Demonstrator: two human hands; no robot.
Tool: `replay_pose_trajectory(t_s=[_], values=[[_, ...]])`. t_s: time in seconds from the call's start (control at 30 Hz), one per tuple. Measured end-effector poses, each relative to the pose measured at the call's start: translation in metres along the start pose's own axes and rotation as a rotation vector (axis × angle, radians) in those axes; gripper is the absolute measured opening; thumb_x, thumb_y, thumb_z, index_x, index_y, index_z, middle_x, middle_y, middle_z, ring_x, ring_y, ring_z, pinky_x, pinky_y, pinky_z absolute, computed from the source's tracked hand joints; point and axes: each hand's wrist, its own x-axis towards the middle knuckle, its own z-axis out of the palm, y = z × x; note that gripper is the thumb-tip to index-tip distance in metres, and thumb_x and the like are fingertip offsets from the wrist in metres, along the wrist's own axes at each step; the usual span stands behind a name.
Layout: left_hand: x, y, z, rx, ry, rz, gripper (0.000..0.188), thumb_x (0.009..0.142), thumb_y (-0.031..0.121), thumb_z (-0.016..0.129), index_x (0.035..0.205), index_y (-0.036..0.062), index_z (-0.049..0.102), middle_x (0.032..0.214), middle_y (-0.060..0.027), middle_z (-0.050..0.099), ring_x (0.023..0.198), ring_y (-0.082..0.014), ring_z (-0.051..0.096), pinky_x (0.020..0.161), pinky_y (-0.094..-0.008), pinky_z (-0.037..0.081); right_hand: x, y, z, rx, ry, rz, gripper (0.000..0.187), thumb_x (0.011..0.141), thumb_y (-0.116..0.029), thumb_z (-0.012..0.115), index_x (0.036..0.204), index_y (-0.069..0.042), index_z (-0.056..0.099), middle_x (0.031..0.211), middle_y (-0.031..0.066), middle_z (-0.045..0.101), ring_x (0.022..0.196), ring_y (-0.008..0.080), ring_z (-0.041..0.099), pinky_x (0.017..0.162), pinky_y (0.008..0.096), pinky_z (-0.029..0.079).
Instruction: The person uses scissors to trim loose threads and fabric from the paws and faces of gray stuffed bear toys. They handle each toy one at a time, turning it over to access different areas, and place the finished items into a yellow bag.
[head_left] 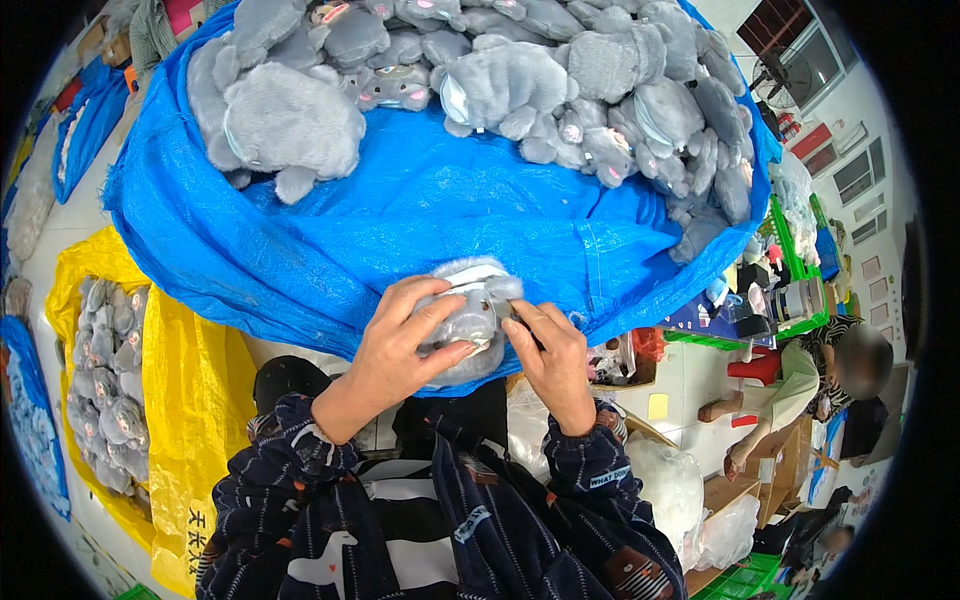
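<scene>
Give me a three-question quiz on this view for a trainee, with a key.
1. True or false: the left hand and the right hand are both on the same grey plush toy.
2. Multiple choice: what colour is the sack at the left that holds more plush toys? A red; B yellow; C green.
3. Fill in: beyond the hands, the big plush pile lies on a ____ sheet.

Key: 1 true; 2 B; 3 blue.
</scene>
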Motion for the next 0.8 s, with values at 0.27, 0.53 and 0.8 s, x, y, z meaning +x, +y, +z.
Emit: replay_pose_trajectory(t_s=[0.27, 0.53, 0.8], values=[[-0.001, -0.002, 0.002, -0.003, -0.013, 0.011, 0.049, 0.064, 0.016, 0.082, 0.107, 0.0022, 0.063, 0.115, -0.0145, 0.055, 0.106, -0.0313, 0.053, 0.088, -0.0394, 0.046, 0.002, -0.001, 0.002, 0.032, 0.015, 0.032, 0.022, 0.085, -0.014, 0.066, 0.1, 0.002, 0.065, 0.078, 0.0151, 0.06, 0.061, 0.0279, 0.059, 0.054, 0.0338, 0.045], [0.003, -0.002, 0.001, -0.022, -0.105, -0.046, 0.062, 0.064, 0.02, 0.082, 0.117, 0.0015, 0.056, 0.124, -0.0168, 0.049, 0.112, -0.0355, 0.049, 0.092, -0.0419, 0.044, -0.001, 0.028, 0.009, 1.274, -0.022, 0.424, 0.023, 0.091, -0.014, 0.061, 0.109, 0.0, 0.062, 0.082, -0.0014, 0.058, 0.061, 0.0051, 0.048, 0.051, 0.0201, 0.039], [0.005, -0.005, 0.009, -0.023, -0.062, -0.09, 0.082, 0.066, 0.023, 0.082, 0.133, 0.0025, 0.04, 0.132, -0.0219, 0.041, 0.12, -0.0399, 0.043, 0.098, -0.044, 0.04, 0.004, 0.003, 0.025, 0.186, 0.065, -0.025, 0.021, 0.073, -0.002, 0.071, 0.091, -0.002, 0.062, 0.08, 0.0088, 0.062, 0.067, 0.0143, 0.057, 0.059, 0.0274, 0.045]])
